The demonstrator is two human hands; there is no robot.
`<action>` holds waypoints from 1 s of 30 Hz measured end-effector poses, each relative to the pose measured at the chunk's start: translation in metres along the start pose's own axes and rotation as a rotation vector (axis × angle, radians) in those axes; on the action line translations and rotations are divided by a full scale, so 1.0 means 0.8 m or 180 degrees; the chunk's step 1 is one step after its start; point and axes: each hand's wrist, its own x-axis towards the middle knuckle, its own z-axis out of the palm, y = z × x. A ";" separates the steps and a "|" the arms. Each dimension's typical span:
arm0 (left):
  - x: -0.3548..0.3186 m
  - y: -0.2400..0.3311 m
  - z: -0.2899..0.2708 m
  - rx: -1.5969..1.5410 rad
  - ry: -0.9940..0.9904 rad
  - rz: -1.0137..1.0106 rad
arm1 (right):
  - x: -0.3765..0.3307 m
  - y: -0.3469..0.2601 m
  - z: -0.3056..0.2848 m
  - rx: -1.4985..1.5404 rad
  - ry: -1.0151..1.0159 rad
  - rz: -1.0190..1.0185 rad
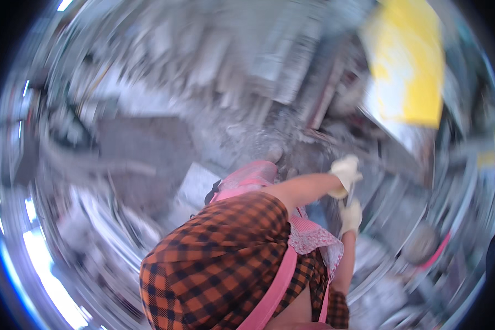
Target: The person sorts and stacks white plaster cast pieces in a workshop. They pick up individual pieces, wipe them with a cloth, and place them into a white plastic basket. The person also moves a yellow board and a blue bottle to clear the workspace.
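My left hand (pixel 346 171), in a pale work glove, reaches across to the right of my body. Just below it is my right hand (pixel 350 215), gloved too, with its fingers curled. A short, thin, greyish rod-like piece (pixel 351 193) shows between the two gloves, and both hands seem closed on it. Blur hides its kind and its ends. My sleeves are orange and black plaid, and a pink apron (pixel 253 176) hangs in front of me. Dark, smeared ground (pixel 308 157) lies beyond my hands.
A yellow and white sheet (pixel 407 66) stands up at the far right. Long grey slabs or boards (pixel 280 60) are heaped ahead. A dark flat panel (pixel 146 154) lies at the left. A round grey object (pixel 422 243) sits beside a pink strip (pixel 439 254) at the right.
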 end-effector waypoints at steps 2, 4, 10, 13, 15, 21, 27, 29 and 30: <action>-0.007 -0.003 -0.028 0.0200 0.0298 0.0144 | 0.010 0.015 0.003 -0.0165 0.0314 -0.0528; -0.024 -0.026 -0.069 -0.0036 0.0710 0.0201 | 0.016 0.026 0.000 -0.0143 0.0095 -0.0461; -0.155 -0.203 -0.224 -0.1677 0.1953 -0.1400 | 0.041 -0.008 -0.015 -0.0848 -0.0732 -0.1568; -0.271 -0.295 -0.251 -0.1689 0.2848 -0.1561 | 0.048 -0.070 -0.016 -0.1394 -0.0536 -0.2369; -0.337 -0.332 -0.234 -0.2069 0.3206 -0.1686 | 0.049 -0.128 -0.013 -0.1787 -0.0518 -0.2659; -0.446 -0.362 -0.162 -0.3298 0.4083 -0.1940 | 0.023 -0.333 0.033 -0.2045 -0.0968 -0.3429; -0.440 -0.394 -0.175 -0.4092 0.4510 -0.1806 | -0.023 -0.559 0.099 -0.1966 -0.1027 -0.3988; -0.430 -0.414 -0.218 -0.4178 0.4640 -0.1729 | -0.042 -0.638 0.132 -0.1872 -0.0895 -0.4403; -0.430 -0.418 -0.242 -0.4235 0.4676 -0.1731 | -0.050 -0.672 0.147 -0.1879 -0.0835 -0.4584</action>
